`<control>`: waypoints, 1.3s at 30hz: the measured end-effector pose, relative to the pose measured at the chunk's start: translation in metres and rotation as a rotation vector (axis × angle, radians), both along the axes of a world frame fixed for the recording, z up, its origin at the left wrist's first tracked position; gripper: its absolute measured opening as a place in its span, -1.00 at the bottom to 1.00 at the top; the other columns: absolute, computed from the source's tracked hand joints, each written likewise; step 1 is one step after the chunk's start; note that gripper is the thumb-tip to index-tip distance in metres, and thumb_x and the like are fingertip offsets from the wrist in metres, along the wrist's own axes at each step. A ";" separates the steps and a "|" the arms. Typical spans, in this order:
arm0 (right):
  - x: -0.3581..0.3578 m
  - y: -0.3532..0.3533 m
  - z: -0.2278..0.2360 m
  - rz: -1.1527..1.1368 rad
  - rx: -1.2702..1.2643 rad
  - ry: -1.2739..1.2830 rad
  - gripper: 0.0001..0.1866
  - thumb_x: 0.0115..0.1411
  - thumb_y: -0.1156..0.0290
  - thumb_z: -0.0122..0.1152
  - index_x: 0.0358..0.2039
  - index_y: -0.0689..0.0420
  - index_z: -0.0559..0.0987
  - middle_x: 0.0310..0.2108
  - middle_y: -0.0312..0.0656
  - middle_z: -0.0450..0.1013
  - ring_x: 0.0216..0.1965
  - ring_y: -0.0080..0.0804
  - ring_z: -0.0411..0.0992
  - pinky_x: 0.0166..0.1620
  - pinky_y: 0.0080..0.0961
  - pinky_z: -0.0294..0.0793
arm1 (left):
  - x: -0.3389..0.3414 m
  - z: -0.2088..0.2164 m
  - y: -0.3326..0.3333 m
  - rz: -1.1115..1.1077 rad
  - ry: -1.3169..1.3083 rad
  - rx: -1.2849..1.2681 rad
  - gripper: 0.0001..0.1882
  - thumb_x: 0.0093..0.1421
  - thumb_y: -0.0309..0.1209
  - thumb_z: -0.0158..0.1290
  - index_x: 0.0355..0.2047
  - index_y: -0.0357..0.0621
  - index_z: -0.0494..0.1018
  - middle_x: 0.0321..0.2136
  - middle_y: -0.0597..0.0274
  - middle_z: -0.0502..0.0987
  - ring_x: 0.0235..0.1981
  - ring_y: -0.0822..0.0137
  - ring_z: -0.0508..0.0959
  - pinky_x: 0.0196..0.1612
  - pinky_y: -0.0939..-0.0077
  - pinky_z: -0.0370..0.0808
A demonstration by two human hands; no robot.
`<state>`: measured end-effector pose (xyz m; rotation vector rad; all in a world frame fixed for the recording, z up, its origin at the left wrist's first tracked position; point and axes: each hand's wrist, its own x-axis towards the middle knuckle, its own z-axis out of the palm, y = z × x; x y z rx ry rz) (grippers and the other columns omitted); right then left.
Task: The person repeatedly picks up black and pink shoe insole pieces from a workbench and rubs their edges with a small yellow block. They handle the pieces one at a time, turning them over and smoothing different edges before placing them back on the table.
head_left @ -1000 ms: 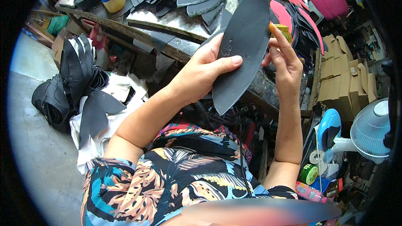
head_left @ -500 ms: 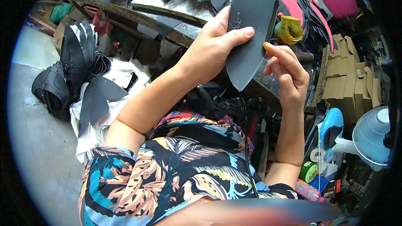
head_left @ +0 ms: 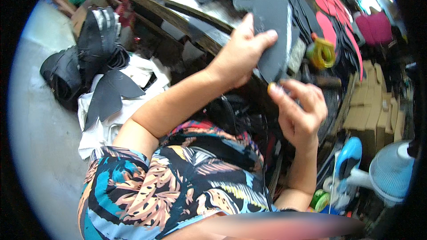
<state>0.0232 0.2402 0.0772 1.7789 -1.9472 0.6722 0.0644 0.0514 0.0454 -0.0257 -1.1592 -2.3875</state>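
With the 2 arms (head_left: 187,95) bent at the elbow, the left hand (head_left: 243,53) grips, its thumb (head_left: 267,39) stretched rightward and forearm slanting back behind it, while the right hand (head_left: 304,110), below and right of it, has curled fingers (head_left: 311,92).

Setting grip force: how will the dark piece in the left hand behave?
The dark piece is probably fairly stiff: it extends past the left hand without obvious sagging. Likely light, as it looks thin for its length. Seems unlikely to roll, being broad and flat.
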 end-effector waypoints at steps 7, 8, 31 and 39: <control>-0.020 0.029 0.011 -0.165 -0.129 -0.193 -0.63 0.07 0.68 0.10 -0.10 0.21 0.65 -0.17 -0.03 0.52 -0.20 -0.18 0.50 -0.10 -0.35 0.48 | -0.003 0.001 -0.052 -0.052 -0.187 -0.431 -0.54 0.21 -0.51 0.02 0.13 -0.30 0.29 -0.15 0.26 0.49 -0.17 0.46 0.52 -0.08 0.50 0.50; -0.024 0.038 0.010 -0.193 -0.159 -0.221 -0.61 0.08 0.69 0.08 -0.07 0.22 0.63 -0.16 -0.03 0.52 -0.17 -0.18 0.50 -0.08 -0.36 0.48 | -0.009 0.000 -0.071 0.009 -0.201 -0.627 -0.55 0.18 -0.51 0.03 0.10 -0.30 0.32 -0.18 0.25 0.49 -0.20 0.47 0.52 -0.13 0.51 0.50; -0.120 0.023 0.025 -0.783 0.454 0.222 -0.43 -0.02 -0.19 0.34 -0.09 -0.08 0.70 0.19 -0.13 0.36 0.25 -0.12 0.24 0.24 0.07 0.19 | -0.004 -0.008 -0.061 0.325 -0.689 -1.916 -0.31 0.17 0.28 0.00 -0.29 -0.20 0.56 -0.29 0.01 0.57 -0.18 0.01 0.60 -0.13 0.16 0.54; -0.132 -0.001 0.022 -0.831 0.671 0.245 -0.31 -0.05 -0.44 0.18 -0.28 -0.06 0.75 0.30 -0.11 0.25 0.34 -0.08 0.10 0.28 0.33 -0.01 | -0.005 -0.035 -0.046 0.321 -0.568 -1.521 -0.54 0.14 -0.06 0.23 -0.31 -0.24 0.42 -0.43 0.04 0.52 -0.35 0.08 0.57 -0.24 0.30 0.48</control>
